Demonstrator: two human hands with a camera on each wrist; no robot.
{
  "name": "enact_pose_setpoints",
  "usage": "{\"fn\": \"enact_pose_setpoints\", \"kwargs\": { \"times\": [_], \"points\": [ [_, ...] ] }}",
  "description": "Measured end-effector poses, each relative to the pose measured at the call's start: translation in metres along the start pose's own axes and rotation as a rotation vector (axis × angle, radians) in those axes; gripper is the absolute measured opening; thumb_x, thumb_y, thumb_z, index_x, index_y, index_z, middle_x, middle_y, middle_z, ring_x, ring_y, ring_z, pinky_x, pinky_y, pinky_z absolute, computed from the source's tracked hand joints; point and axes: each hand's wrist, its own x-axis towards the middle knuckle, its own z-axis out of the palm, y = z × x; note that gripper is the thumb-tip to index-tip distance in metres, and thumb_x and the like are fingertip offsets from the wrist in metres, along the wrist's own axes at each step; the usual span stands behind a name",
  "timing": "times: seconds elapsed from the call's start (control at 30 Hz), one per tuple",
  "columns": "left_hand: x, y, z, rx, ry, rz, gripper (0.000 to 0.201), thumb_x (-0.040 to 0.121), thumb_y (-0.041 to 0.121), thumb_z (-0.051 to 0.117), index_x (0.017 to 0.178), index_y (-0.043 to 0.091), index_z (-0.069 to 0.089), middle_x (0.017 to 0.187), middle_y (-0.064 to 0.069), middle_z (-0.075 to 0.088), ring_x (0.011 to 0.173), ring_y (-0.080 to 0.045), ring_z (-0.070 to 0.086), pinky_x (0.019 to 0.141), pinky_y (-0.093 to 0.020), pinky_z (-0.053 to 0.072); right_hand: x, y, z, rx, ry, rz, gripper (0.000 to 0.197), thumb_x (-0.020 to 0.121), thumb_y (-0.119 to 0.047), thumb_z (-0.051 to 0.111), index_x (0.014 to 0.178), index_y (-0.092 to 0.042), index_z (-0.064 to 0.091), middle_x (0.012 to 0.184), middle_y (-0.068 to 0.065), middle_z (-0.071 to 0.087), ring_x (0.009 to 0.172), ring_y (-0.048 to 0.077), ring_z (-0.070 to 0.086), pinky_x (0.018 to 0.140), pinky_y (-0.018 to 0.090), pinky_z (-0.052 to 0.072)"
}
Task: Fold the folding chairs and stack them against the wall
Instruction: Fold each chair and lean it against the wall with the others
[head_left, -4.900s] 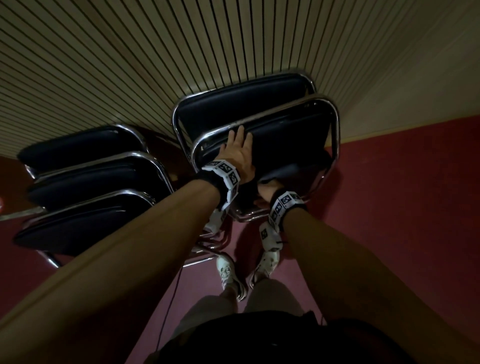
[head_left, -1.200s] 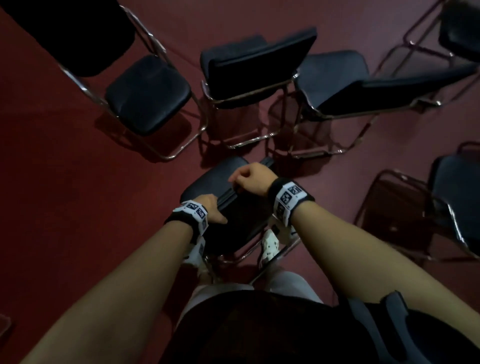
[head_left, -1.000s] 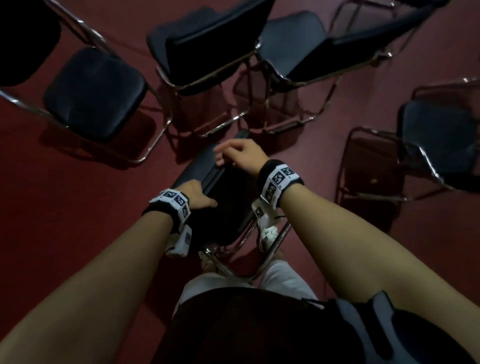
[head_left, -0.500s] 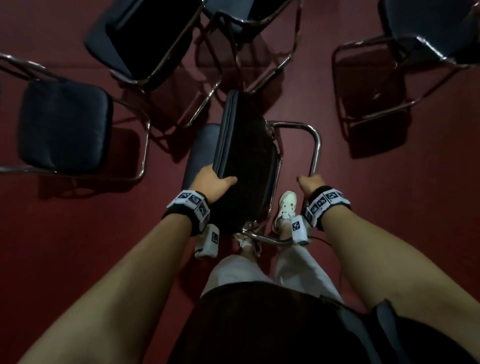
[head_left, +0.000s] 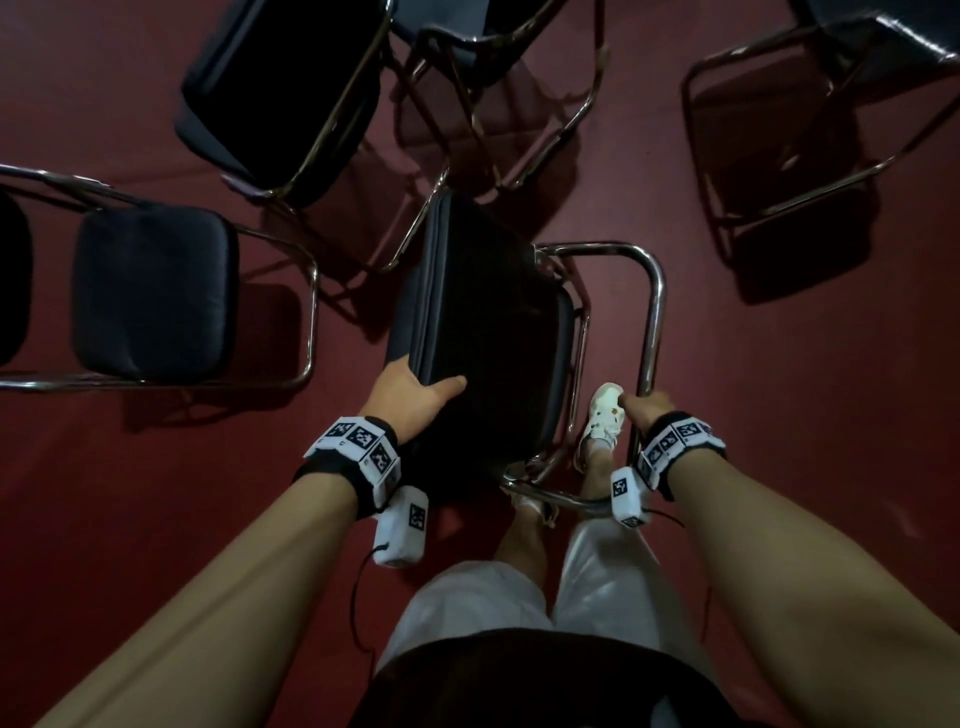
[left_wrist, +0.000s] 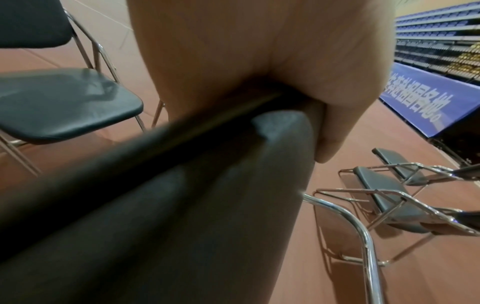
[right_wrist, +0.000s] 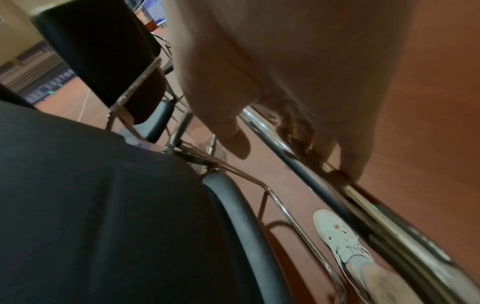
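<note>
A black padded folding chair (head_left: 483, 322) with chrome tubing is held in front of my legs, its seat swung up against the backrest. My left hand (head_left: 410, 395) grips the near edge of the black pads (left_wrist: 182, 185), thumb across the front. My right hand (head_left: 644, 408) is curled round the chrome leg tube (head_left: 652, 332), which stands apart from the pads; in the right wrist view the fingers (right_wrist: 345, 156) wrap that tube (right_wrist: 350, 189).
Several unfolded black chairs stand around on the red floor: one at the left (head_left: 150, 296), one at the upper left (head_left: 280, 98), one at the upper right (head_left: 810, 109). My white shoe (head_left: 602, 415) is inside the held chair's frame. Blue seating tiers (left_wrist: 439, 33) rise far off.
Since the stack at the slatted wall, I have turned to the open chairs. The seat has swung up against the backrest. My right hand moved from the pad's top to the chrome tube.
</note>
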Motion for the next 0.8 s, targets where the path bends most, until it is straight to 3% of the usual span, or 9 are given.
{"fn": "enact_pose_setpoints", "kwargs": {
  "times": [0.07, 0.1, 0.2, 0.33, 0.4, 0.5, 0.63, 0.73, 0.8],
  "points": [
    [-0.005, -0.003, 0.004, 0.001, -0.013, -0.002, 0.035, 0.085, 0.037, 0.078, 0.113, 0.022, 0.064, 0.097, 0.012, 0.069, 0.089, -0.004, 0.066, 0.075, -0.02, 0.05, 0.017, 0.015, 0.0, 0.019, -0.063, 0.005, 0.059, 0.088, -0.037, 0.064, 0.13, 0.005, 0.054, 0.116, 0.019, 0.067, 0.105, 0.038, 0.066, 0.091, 0.047, 0.055],
    [-0.007, -0.002, 0.006, 0.006, -0.019, -0.003, 0.036, 0.084, 0.038, 0.078, 0.114, 0.022, 0.065, 0.099, 0.011, 0.069, 0.09, -0.006, 0.067, 0.079, -0.022, 0.052, 0.02, 0.02, -0.002, 0.068, -0.092, 0.013, 0.052, 0.09, -0.031, 0.062, 0.125, 0.007, 0.057, 0.109, 0.015, 0.07, 0.098, 0.033, 0.068, 0.083, 0.044, 0.057],
    [-0.01, 0.007, 0.007, 0.005, -0.016, 0.004, 0.04, 0.083, 0.041, 0.078, 0.115, 0.021, 0.065, 0.101, 0.009, 0.07, 0.093, -0.01, 0.068, 0.086, -0.028, 0.054, 0.004, 0.015, -0.015, 0.155, -0.091, 0.006, 0.028, 0.096, -0.02, 0.058, 0.112, 0.002, 0.063, 0.099, 0.011, 0.068, 0.089, 0.024, 0.065, 0.059, 0.029, 0.045],
    [-0.009, 0.018, 0.006, 0.041, 0.014, 0.031, 0.041, 0.084, 0.041, 0.078, 0.117, 0.021, 0.064, 0.1, 0.01, 0.067, 0.09, -0.009, 0.065, 0.077, -0.02, 0.047, -0.01, 0.008, -0.033, 0.231, -0.11, -0.044, 0.024, 0.092, -0.028, 0.063, 0.095, -0.005, 0.067, 0.082, 0.007, 0.067, 0.067, 0.02, 0.062, 0.052, 0.026, 0.04],
    [-0.013, 0.021, 0.011, 0.057, -0.019, 0.033, 0.044, 0.083, 0.042, 0.078, 0.118, 0.018, 0.065, 0.1, 0.009, 0.069, 0.089, -0.008, 0.066, 0.075, -0.019, 0.048, -0.015, 0.018, -0.044, 0.24, -0.092, -0.027, 0.028, 0.087, -0.034, 0.065, 0.089, -0.007, 0.068, 0.076, 0.007, 0.067, 0.059, 0.022, 0.059, 0.054, 0.028, 0.043],
    [-0.014, 0.027, 0.013, 0.089, -0.015, 0.007, 0.06, 0.078, 0.052, 0.078, 0.123, 0.014, 0.064, 0.111, 0.0, 0.07, 0.098, -0.019, 0.067, 0.086, -0.028, 0.052, -0.033, 0.016, -0.061, 0.262, -0.076, -0.046, 0.033, 0.085, -0.038, 0.064, 0.094, -0.007, 0.068, 0.076, 0.007, 0.067, 0.069, 0.027, 0.063, 0.066, 0.034, 0.049],
    [-0.02, 0.022, 0.017, 0.134, 0.0, -0.037, 0.072, 0.073, 0.061, 0.077, 0.125, 0.013, 0.063, 0.114, -0.005, 0.07, 0.1, -0.022, 0.067, 0.09, -0.033, 0.053, -0.062, 0.013, -0.061, 0.259, -0.137, -0.11, 0.033, 0.088, -0.038, 0.058, 0.094, -0.006, 0.066, 0.076, 0.008, 0.066, 0.069, 0.026, 0.062, 0.065, 0.035, 0.049],
    [-0.03, 0.036, 0.024, 0.149, -0.004, -0.019, 0.072, 0.072, 0.062, 0.075, 0.124, 0.013, 0.063, 0.114, -0.005, 0.07, 0.102, -0.024, 0.068, 0.095, -0.038, 0.054, -0.081, 0.018, -0.055, 0.23, -0.189, -0.171, 0.05, 0.067, -0.055, 0.06, 0.088, -0.01, 0.069, 0.078, 0.009, 0.07, 0.073, 0.028, 0.065, 0.067, 0.039, 0.049],
    [-0.033, 0.049, 0.032, 0.159, -0.031, 0.01, 0.083, 0.066, 0.071, 0.071, 0.126, 0.015, 0.062, 0.117, -0.005, 0.07, 0.107, -0.025, 0.067, 0.099, -0.04, 0.053, -0.091, 0.016, -0.056, 0.242, -0.193, -0.195, 0.048, 0.064, -0.058, 0.059, 0.081, -0.014, 0.067, 0.076, 0.008, 0.07, 0.072, 0.028, 0.064, 0.065, 0.039, 0.047]
  ]
}}
